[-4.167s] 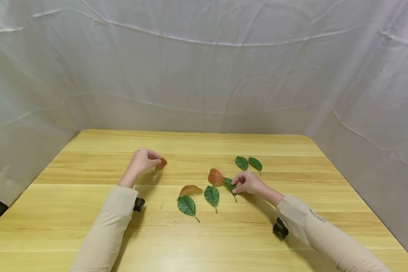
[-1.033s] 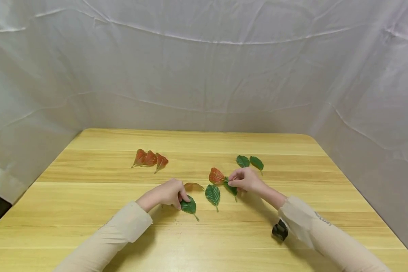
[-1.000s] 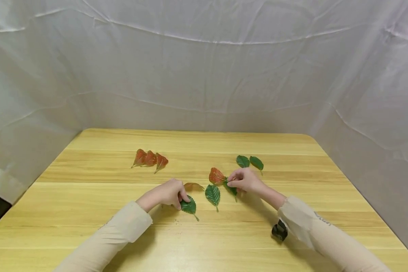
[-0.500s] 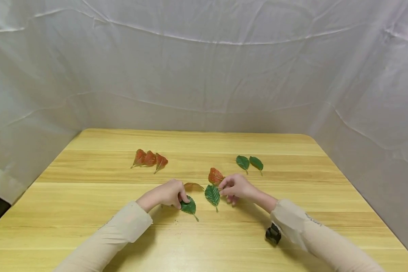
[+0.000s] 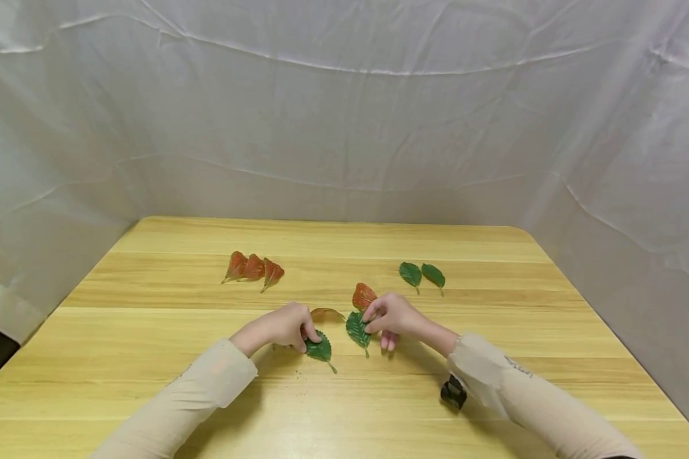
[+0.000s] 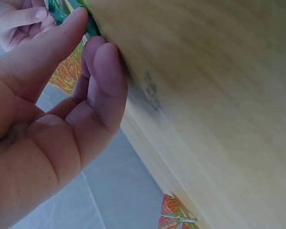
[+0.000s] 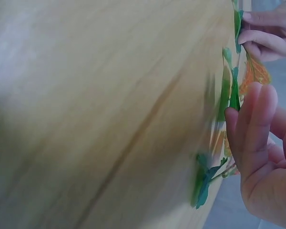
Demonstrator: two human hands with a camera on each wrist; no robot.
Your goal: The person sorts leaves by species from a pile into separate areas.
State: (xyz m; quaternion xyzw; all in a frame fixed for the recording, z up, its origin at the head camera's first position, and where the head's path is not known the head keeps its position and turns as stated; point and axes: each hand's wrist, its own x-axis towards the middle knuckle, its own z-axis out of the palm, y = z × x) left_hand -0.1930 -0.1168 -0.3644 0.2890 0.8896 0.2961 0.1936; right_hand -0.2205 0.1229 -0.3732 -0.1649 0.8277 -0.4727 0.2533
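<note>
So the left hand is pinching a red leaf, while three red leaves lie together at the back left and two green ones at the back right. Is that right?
Not quite: the left hand is pinching a green leaf, not a red one, as the head view shows. The three red leaves at back left and two green ones at back right are as you say.

**DIFFUSE LIGHT, SOFT WRIST VIEWS**

Head view: bright, even illumination; pale glare on the near part of the counter (image 5: 344, 414); soft shadows beside both sleeves (image 5: 178, 395). Wrist views: dimmer, cooler; wood grain blurred. Right wrist: lower green leaf (image 7: 209, 185) shows a smeared reflection.
</note>
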